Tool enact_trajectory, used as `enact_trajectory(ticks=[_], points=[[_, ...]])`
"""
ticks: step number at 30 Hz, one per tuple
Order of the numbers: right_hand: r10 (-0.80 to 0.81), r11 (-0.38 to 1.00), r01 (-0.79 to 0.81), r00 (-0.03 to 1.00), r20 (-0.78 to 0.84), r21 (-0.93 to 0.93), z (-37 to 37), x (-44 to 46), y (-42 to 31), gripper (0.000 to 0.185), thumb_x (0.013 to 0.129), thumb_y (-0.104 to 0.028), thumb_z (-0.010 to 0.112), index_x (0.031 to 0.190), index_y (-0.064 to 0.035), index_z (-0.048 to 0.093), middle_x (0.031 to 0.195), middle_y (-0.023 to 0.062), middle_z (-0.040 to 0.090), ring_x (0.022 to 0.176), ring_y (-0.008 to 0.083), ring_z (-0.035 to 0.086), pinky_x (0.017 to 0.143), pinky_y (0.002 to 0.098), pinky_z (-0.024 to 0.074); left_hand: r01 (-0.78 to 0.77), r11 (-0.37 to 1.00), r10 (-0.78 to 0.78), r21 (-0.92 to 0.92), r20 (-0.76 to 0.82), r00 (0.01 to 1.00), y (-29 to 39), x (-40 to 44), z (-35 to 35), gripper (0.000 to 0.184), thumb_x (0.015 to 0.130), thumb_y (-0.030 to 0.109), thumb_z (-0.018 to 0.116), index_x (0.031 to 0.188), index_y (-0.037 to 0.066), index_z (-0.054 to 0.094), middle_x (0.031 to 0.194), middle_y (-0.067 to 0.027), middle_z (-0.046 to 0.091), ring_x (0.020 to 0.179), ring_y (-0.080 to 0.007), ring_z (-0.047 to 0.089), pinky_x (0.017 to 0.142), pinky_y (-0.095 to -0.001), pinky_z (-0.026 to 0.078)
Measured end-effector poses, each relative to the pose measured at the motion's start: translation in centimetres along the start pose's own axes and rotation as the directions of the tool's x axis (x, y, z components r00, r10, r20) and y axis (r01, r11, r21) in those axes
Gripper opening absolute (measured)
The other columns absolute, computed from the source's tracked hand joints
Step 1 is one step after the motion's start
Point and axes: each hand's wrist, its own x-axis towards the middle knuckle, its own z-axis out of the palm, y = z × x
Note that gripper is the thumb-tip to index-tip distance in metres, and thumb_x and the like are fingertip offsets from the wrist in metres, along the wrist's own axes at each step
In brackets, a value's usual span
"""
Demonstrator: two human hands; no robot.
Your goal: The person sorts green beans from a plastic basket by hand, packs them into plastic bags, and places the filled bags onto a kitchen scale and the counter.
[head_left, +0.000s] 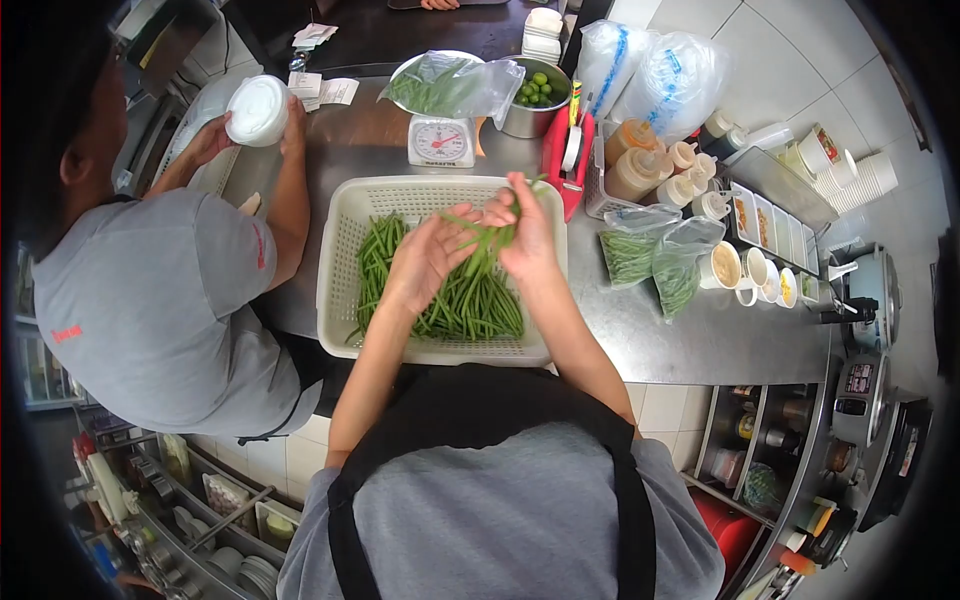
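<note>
A white perforated basket [342, 215] stands on the steel counter with many green beans [470, 305] in it. Above its middle, my left hand [432, 260] is palm up, its curled fingers touching a few beans. My right hand [522, 228], just to the right, has its fingers bent round green beans over the basket's back right part. Behind the basket, a kitchen scale [441, 141] carries a plate with a plastic bag of green beans [440, 88].
At the left a co-worker in grey [170, 270] holds a white round container [257, 110]. A red tape dispenser [570, 160], sauce bottles [636, 172], bagged beans [628, 250] and cups [720, 266] stand to the right. A pot of limes [536, 92] is behind.
</note>
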Motion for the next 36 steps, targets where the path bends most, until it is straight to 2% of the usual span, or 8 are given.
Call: enact_trajectory(ticks=[1,3,4,8,17,27,33,36], points=[[-0.031,0.999,0.031,0.999,-0.005,-0.012,-0.7,-0.1,-1.0,0.015,0.088,-0.022,0.057,0.093,-0.0099,0.050,0.064,-0.0007,0.046,0.048,0.0069,0.037,0.047,0.0209,0.0321,-0.009,0.953,0.020,0.303,-0.033,0.999,0.2,0.3,-0.2,0.038,0.094,0.026,0.038,0.120,-0.001,0.047,0.109,-0.0138,0.055,0.105,-0.0241,0.053,0.092,-0.0350,0.042],[-0.073,0.997,0.073,0.997,-0.009,-0.035,-1.4,-0.5,-2.5,0.014,0.089,-0.022,0.056,0.093,-0.0096,0.051,0.063,-0.0013,0.045,0.048,0.0062,0.036,0.047,0.0207,0.0306,-0.105,0.268,0.105,0.958,0.079,0.991,-1.2,1.8,-3.0,0.039,0.090,0.026,0.046,0.118,-0.001,0.049,0.109,-0.0157,0.054,0.105,-0.0275,0.051,0.091,-0.0368,0.042],[-0.083,0.996,0.082,0.997,-0.008,-0.046,-1.4,-1.0,-2.9,0.014,0.089,-0.022,0.055,0.094,-0.0095,0.051,0.063,-0.0016,0.045,0.047,0.0059,0.035,0.046,0.0206,0.0299,-0.122,-0.221,0.101,0.968,0.147,0.984,-2.5,2.7,-4.4,0.040,0.088,0.026,0.050,0.117,-0.001,0.050,0.109,-0.0166,0.053,0.106,-0.0292,0.051,0.090,-0.0376,0.042],[-0.074,0.993,0.075,0.997,0.009,-0.091,-1.7,-2.4,-3.5,0.013,0.090,-0.021,0.053,0.095,-0.0090,0.051,0.063,-0.0020,0.043,0.047,0.0057,0.034,0.046,0.0206,0.0292,0.070,-0.529,0.131,0.846,0.000,0.991,-5.2,6.0,-5.3,0.041,0.082,0.030,0.058,0.108,0.000,0.049,0.109,-0.0170,0.049,0.108,-0.0291,0.046,0.084,-0.0460,0.044],[-0.074,0.992,0.073,0.997,-0.007,-0.101,-3.5,-5.1,-4.5,0.013,0.091,-0.021,0.052,0.095,-0.0085,0.052,0.065,-0.0016,0.043,0.049,0.0057,0.034,0.047,0.0196,0.0292,-0.030,-0.802,0.280,0.596,0.420,0.863,-7.9,8.7,-5.3,0.016,0.076,0.015,0.055,0.089,0.011,0.050,0.079,-0.0032,0.059,0.076,-0.0185,0.061,0.059,-0.0328,0.052],[0.029,0.981,-0.045,0.996,0.084,0.188,-5.2,-5.9,-5.4,0.018,0.094,-0.018,0.046,0.092,-0.0033,0.056,0.065,0.0002,0.039,0.053,0.0075,0.032,0.047,0.0196,0.0290,-0.126,-0.609,0.201,0.783,0.306,0.931,-8.6,8.7,-3.1,0.022,0.074,0.019,0.056,0.090,0.004,0.060,0.090,-0.0082,0.060,0.093,-0.0232,0.054,0.072,-0.0398,0.048],[0.021,0.991,-0.031,0.997,0.076,0.130,-5.1,-5.9,-5.2,0.014,0.093,-0.018,0.048,0.094,-0.0065,0.054,0.064,0.0001,0.041,0.050,0.0069,0.033,0.046,0.0190,0.0298,-0.107,-0.644,0.171,0.758,0.278,0.945,-10.7,9.1,-3.2,0.025,0.070,0.024,0.061,0.089,0.006,0.060,0.094,-0.0067,0.057,0.095,-0.0233,0.051,0.077,-0.0397,0.043],[0.031,0.987,-0.040,0.998,0.057,0.154,-5.0,-5.8,-5.0,0.014,0.093,-0.018,0.048,0.093,-0.0059,0.054,0.064,0.0004,0.041,0.051,0.0073,0.034,0.045,0.0193,0.0300,-0.152,-0.822,0.082,0.548,0.379,0.922,-12.0,8.9,-3.0,0.021,0.079,0.025,0.052,0.092,0.012,0.062,0.095,-0.0034,0.056,0.093,-0.0205,0.047,0.076,-0.0373,0.036]])
